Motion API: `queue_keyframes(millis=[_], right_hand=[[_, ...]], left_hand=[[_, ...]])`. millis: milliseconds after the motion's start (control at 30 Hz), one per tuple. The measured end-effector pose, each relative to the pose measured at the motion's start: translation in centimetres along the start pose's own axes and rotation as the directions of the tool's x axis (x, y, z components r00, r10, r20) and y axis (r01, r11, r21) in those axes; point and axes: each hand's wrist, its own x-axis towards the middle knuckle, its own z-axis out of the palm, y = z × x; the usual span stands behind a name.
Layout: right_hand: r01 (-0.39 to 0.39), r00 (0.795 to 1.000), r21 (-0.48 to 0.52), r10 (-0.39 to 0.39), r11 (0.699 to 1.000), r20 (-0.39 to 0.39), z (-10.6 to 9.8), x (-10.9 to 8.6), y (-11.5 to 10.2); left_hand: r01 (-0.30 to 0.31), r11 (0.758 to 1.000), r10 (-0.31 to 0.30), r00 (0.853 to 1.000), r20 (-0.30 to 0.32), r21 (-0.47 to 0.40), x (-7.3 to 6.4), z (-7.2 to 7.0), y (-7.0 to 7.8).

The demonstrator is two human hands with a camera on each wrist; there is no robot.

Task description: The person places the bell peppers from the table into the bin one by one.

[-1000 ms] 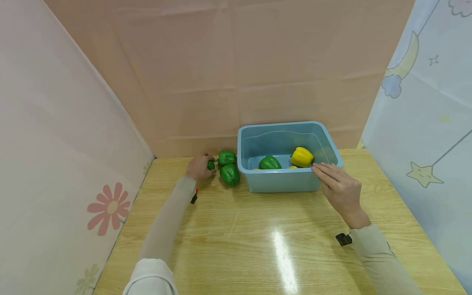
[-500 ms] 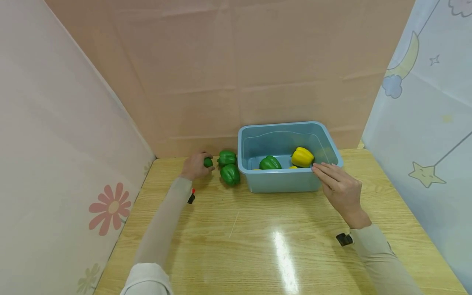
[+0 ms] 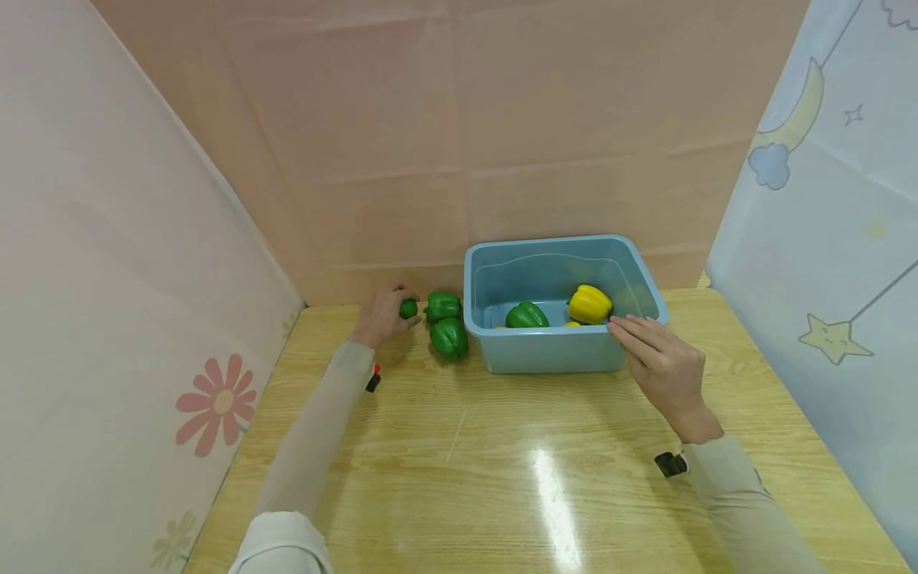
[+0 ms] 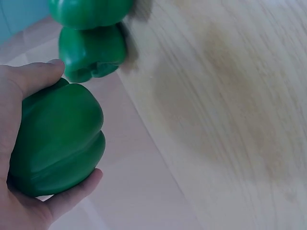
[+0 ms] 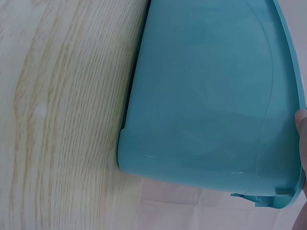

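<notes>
My left hand [image 3: 382,316] grips a green bell pepper [image 4: 57,139] at the back left of the table. In the left wrist view the thumb and a finger wrap round its sides. Right beside this hand, two more green bell peppers, one behind [image 3: 443,307] and one in front [image 3: 449,339], lie against each other. At the front right corner of a blue plastic bin [image 3: 548,352], my right hand [image 3: 665,371] holds the rim. In the right wrist view only part of that hand shows, at the right edge over the rim.
Inside the bin are a green bell pepper [image 3: 527,316], a yellow bell pepper [image 3: 590,304] and some more yellow, mostly hidden by the front wall. The wooden table [image 3: 488,478] meets a brown back sheet [image 3: 373,159]. Patterned sheets hang at both sides.
My left hand has drawn slightly left, away from the two peppers, with the green bell pepper in its grip. My right hand has stayed on the bin's rim.
</notes>
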Motion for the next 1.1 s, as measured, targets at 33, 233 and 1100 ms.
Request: queue_keyframes(millis=[33, 233, 1100], right_hand=[[0.001, 1.0, 0.0, -0.001, 1.0, 0.0, 0.0, 0.0, 0.0], [-0.004, 1.0, -0.003, 0.004, 1.0, 0.003, 0.1, 0.0, 0.1], [-0.022, 1.0, 0.006, 0.022, 1.0, 0.008, 0.1, 0.1, 0.1]], left_hand=[[-0.007, 1.0, 0.007, 1.0, -0.006, 0.005, 0.1, -0.1, 0.1], [-0.052, 0.999, 0.052, 0.997, -0.049, 0.006, 0.4, -0.7, 0.6], [-0.094, 0.995, 0.093, 0.989, -0.114, -0.01, 1.1, -2.7, 2.6]])
